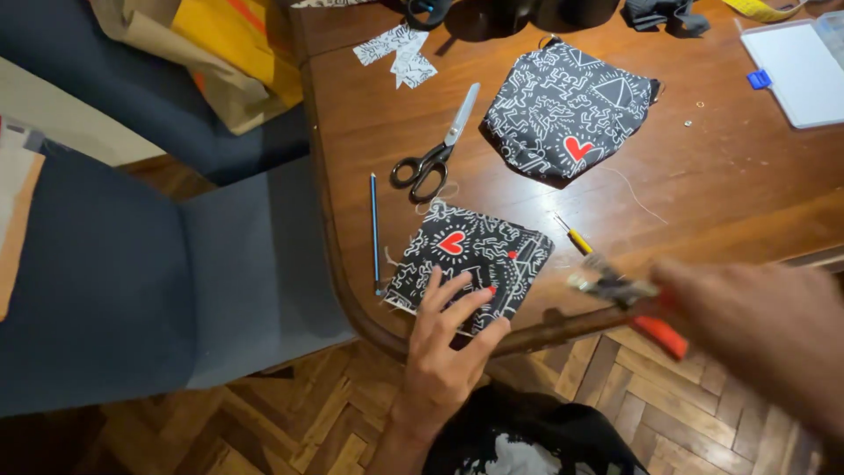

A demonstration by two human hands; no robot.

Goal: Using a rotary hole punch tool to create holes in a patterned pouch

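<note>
My left hand (448, 330) lies flat with fingers spread on a square patch (470, 264), black cloth with white doodles and a red heart, which sits at the near edge of the table (703, 176). The fingertips press its near right part; the palm hangs off the table edge over the parquet floor (290, 422).

My right hand (760, 325) comes in from the right, blurred, closed around pliers (629, 303) with red handles. Their tip points left, near the patch's right side but apart from it. Just beside the tip, a small tool (576, 237) with a yellow handle lies on the table, close to the patch's far right corner.

Left of the patch a blue pencil (374, 229) lies along the table edge. Beyond the patch are scissors (435, 149) with black handles, blades pointing far and right. Further right lies a pouch (567, 110) of the same black-and-white cloth with its own red heart, well apart from the patch. A thread (637, 198) trails from it toward the near right.

At the far edge lie cloth scraps (400, 53) of the same print. In the far right corner is a clear plastic box (800, 70) with a blue clasp. Left of the table stand grey chairs (132, 281), the far one carrying a brown and yellow bag (211, 44).
</note>
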